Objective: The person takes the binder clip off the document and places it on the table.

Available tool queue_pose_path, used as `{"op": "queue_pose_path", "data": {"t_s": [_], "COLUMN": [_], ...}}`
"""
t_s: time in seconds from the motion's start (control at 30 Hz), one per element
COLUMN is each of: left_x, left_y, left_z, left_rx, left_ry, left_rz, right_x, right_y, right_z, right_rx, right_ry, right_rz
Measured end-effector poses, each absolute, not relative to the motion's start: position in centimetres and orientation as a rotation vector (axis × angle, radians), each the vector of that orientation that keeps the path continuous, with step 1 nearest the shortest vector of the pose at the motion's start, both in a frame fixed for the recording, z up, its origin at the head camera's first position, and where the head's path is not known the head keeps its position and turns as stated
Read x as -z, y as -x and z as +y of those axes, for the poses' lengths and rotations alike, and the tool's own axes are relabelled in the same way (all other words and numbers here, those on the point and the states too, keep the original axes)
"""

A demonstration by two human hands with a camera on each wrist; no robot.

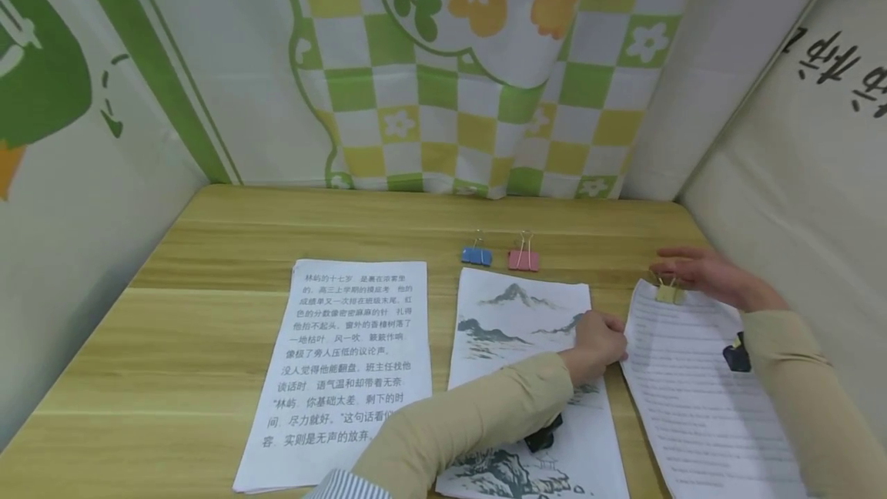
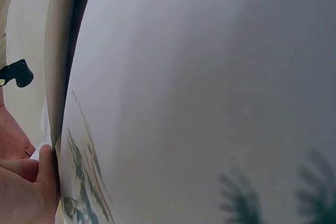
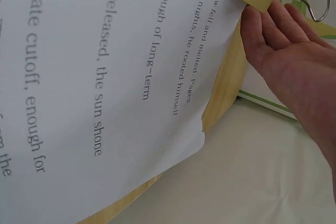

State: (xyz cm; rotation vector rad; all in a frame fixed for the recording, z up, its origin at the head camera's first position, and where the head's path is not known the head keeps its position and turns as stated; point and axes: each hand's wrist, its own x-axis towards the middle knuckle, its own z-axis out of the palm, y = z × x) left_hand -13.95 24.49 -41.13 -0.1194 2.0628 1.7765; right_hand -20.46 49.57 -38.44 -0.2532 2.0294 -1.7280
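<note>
On the right side of the table lies a stack of printed sheets with lines of small English text. A yellow binder clip sits on its top edge with its wire handles up. My left hand reaches across the picture sheets and pinches the text stack's left edge; in the left wrist view, thumb and finger meet at the paper edge. Beside the yellow clip is my right hand, its fingers extended. In the right wrist view those fingers lie close by the clip; whether they touch it I cannot tell.
Landscape-painting sheets lie in the middle, partly under my left forearm. Left of them is a stack with large Chinese text. A blue binder clip and a pink binder clip stand behind the middle sheets. Patterned cloth hangs behind.
</note>
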Motion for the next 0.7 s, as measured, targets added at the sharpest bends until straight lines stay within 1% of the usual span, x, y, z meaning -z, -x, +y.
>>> {"op": "queue_pose_path", "data": {"t_s": [0.33,0.57,0.7], "left_x": [41.3,41.6,41.8], "left_y": [13.8,14.2,14.4], "left_z": [24.6,24.8,24.8], "left_rx": [-1.77,-1.753,-1.73], "left_ry": [0.161,0.182,0.19], "left_rz": [2.06,2.069,2.063], "right_x": [38.1,37.9,38.0], "right_y": [19.7,19.4,19.5], "right_z": [50.8,50.3,50.0], "right_rx": [1.76,1.863,1.948], "right_ry": [0.279,0.18,0.169], "right_rz": [1.845,1.944,2.012]}}
